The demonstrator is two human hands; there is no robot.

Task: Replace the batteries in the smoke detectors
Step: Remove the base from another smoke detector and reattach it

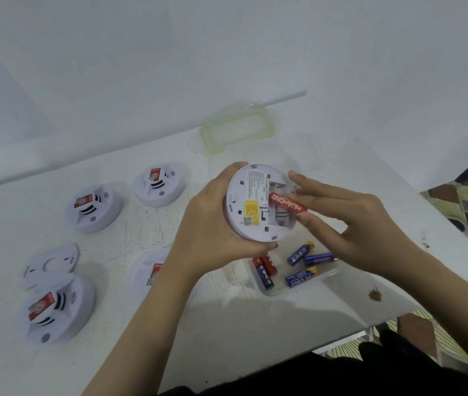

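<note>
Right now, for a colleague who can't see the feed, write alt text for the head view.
The left hand holds an upturned smoke detector above a white table while the right hand pinches a red battery at its open bay. A clear tray of loose batteries sits below; other detectors and a mounting plate lie to the left, a green-rimmed lid behind.

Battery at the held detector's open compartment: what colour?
The battery is red with white HUAHONG lettering; the head view shows it best.

Round white smoke detector [255, 204], underside up, battery bay open, gripped at its rim by the left hand [212, 224]. A red HUAHONG battery [287, 203], pinched in the right hand [349, 224], lies slanted across the bay. Loose blue batteries [301, 254] and red batteries [264, 271] lie just below both grips
</note>
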